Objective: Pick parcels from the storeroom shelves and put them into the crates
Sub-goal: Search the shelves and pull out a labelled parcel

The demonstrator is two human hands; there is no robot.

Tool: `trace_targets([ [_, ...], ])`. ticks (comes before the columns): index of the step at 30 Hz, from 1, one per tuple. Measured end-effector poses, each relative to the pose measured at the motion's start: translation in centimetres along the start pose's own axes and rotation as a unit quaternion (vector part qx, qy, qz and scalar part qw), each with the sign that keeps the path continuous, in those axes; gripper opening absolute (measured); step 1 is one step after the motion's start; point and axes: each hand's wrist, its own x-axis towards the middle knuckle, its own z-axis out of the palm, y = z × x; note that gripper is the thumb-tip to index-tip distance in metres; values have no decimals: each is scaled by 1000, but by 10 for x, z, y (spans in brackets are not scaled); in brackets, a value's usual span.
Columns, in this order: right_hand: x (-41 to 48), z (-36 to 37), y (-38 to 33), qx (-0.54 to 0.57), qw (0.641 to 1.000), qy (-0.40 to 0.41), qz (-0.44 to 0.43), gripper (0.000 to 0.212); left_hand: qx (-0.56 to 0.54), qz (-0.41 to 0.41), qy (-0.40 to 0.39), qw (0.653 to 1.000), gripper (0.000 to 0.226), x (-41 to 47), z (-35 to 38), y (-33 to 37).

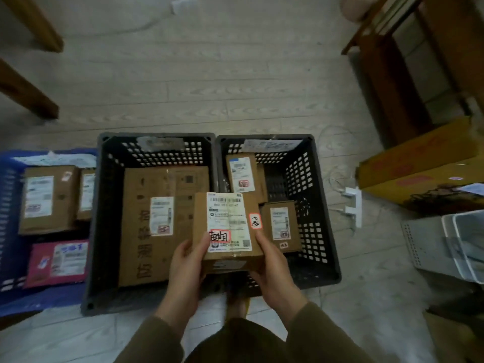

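Parcel (227, 231) gripped by left hand (187, 268), right hand (272, 268) | middle crate (102, 205): large box (141, 231) | right crate (318, 205): two boxes (242, 174)

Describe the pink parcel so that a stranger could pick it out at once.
On the floor, the blue crate stands left of two dark crates. At its near end, beside two brown cardboard boxes, lies the pink parcel. It is the only pink, flat bag; every neighbour is a brown box.
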Motion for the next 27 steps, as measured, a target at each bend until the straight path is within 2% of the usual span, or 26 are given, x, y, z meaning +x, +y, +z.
trace_targets([
  [2, 18, -24, -22, 11, 999, 24, 20, 36, 13, -17, 2, 1000, 72, 20, 39, -1],
  [7, 57, -66, -46, 71, 994, 27, 82, 48, 38, -40, 20, 998, 87, 73, 108, -14],
  [8, 64, -71, -48, 100, 991, 25, 80, 46, 47, -39, 19, 998, 84, 82, 118, -18],
  [11, 90, -86, -56, 180, 982, 30, 55, 33, 77, -36, -1, 996, 53, 110, 146, -31],
  [14, 122, -102, -68, 204, 977, 58, 33, 22, 109, -30, -37, 993, 54, 145, 168, -42],
  [16, 151, -113, -76, 206, 975, 81, 18, 21, 160, 5, -50, 986, 45, 174, 182, -45],
  [18, 187, -123, -80, 208, 973, 101, 9, 22, 260, 68, -67, 961, 40, 208, 195, -44],
  [22, 264, -135, -88, 216, 967, 131, -1, 20, 433, 187, -73, 879, 33, 272, 216, -37],
  [27, 337, -139, -91, 245, 961, 133, -4, 37, 502, 205, -34, 840, 27, 334, 234, -49],
])
